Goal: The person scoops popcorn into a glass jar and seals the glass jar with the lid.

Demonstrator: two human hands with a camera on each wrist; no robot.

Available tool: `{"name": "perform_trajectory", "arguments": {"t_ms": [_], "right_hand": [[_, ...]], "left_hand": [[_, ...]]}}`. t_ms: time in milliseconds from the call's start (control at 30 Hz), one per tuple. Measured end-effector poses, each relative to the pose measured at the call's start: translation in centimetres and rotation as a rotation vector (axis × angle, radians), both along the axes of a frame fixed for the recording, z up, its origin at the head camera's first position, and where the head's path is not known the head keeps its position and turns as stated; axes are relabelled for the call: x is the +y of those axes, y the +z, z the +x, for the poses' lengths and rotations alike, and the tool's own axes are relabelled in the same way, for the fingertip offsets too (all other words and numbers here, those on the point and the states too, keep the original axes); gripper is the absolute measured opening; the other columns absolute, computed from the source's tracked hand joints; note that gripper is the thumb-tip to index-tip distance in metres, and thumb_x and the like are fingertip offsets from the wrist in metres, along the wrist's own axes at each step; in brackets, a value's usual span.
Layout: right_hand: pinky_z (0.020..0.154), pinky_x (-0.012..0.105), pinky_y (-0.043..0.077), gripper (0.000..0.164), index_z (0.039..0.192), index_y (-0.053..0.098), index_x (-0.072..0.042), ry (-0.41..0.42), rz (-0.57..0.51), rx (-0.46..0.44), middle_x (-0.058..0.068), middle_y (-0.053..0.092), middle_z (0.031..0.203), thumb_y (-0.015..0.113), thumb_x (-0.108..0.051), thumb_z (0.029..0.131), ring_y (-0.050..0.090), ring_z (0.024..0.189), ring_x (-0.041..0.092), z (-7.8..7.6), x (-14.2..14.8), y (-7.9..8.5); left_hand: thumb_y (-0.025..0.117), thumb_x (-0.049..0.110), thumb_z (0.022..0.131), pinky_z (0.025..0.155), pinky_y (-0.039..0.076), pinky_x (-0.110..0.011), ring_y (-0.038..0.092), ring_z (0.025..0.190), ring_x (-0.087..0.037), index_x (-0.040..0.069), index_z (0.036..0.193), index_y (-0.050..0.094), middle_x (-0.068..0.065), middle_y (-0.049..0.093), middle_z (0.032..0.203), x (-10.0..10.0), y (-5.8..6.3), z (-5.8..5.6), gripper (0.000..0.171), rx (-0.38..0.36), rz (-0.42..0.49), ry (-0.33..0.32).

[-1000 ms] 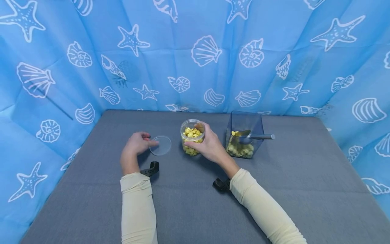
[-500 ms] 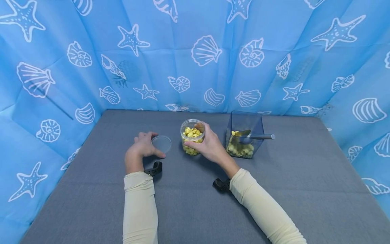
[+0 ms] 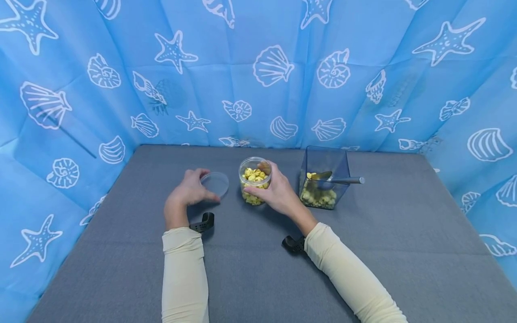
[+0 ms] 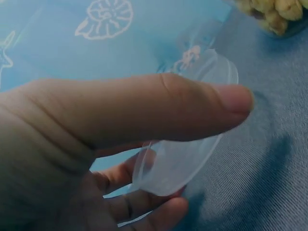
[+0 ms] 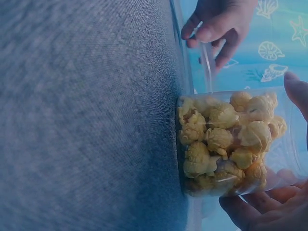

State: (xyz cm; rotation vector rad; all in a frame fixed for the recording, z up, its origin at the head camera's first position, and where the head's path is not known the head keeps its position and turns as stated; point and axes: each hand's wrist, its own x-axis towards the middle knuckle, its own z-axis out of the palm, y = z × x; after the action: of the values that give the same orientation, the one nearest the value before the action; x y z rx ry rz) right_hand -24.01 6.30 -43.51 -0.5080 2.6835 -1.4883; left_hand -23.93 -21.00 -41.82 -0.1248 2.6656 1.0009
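Note:
A round clear plastic lid is pinched at its edge by my left hand, thumb on the near side and fingers beyond. In the left wrist view the lid stands tilted above the cloth, partly behind the thumb. To its right, my right hand grips the upper part of a clear open jar, which stands upright on the table. Yellow popcorn fills much of the jar in the right wrist view.
Right of the jar stands a dark transparent square bin with popcorn inside. A metal scoop rests in it, its handle sticking out to the right. Grey cloth covers the table; a blue seashell curtain hangs behind.
My left hand has moved onto the lid from its left side and taken hold of it; the lid has risen slightly off the table and tilted. My right hand and the jar stay put.

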Motion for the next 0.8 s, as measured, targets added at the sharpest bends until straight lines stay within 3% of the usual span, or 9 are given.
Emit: {"name": "perform_trajectory", "arguments": {"t_ms": [233, 400, 567, 800], "right_hand": [[0.079, 0.036, 0.052, 0.098, 0.157, 0.031, -0.017, 0.003, -0.009, -0.002, 0.002, 0.053, 0.150, 0.079, -0.059, 0.082, 0.061, 0.095, 0.020, 0.0, 0.0, 0.1], [0.081, 0.037, 0.052, 0.097, 0.157, 0.031, -0.017, 0.002, -0.012, 0.006, 0.003, 0.053, 0.150, 0.079, -0.057, 0.083, 0.061, 0.097, 0.021, 0.0, 0.0, 0.0], [0.082, 0.037, 0.052, 0.097, 0.157, 0.029, -0.017, 0.004, -0.009, -0.001, 0.004, 0.052, 0.151, 0.079, -0.057, 0.084, 0.061, 0.100, 0.021, 0.0, 0.0, 0.0], [0.084, 0.039, 0.052, 0.096, 0.157, 0.029, -0.017, 0.001, -0.008, 0.000, 0.004, 0.052, 0.151, 0.078, -0.056, 0.085, 0.061, 0.105, 0.021, 0.0, -0.1, 0.0]], "left_hand": [[0.086, 0.024, 0.081, 0.097, 0.049, -0.049, 0.048, 0.125, -0.038, 0.014, 0.159, 0.031, -0.020, 0.023, 0.151, 0.6, 1.6, 0.1, 0.096, 0.036, 0.107, -0.005], [0.086, 0.020, 0.079, 0.088, 0.050, -0.040, 0.051, 0.111, -0.033, 0.011, 0.156, 0.033, -0.020, 0.028, 0.143, 1.4, 3.0, 0.5, 0.095, 0.107, 0.132, -0.006], [0.087, 0.017, 0.078, 0.086, 0.050, -0.038, 0.054, 0.107, -0.031, 0.012, 0.154, 0.034, -0.019, 0.028, 0.142, 2.0, 4.0, 0.9, 0.093, 0.137, 0.168, -0.012], [0.087, 0.018, 0.078, 0.080, 0.049, -0.035, 0.053, 0.102, -0.027, 0.016, 0.155, 0.035, -0.014, 0.032, 0.144, 2.4, 4.7, 1.3, 0.093, 0.144, 0.135, -0.046]]}}
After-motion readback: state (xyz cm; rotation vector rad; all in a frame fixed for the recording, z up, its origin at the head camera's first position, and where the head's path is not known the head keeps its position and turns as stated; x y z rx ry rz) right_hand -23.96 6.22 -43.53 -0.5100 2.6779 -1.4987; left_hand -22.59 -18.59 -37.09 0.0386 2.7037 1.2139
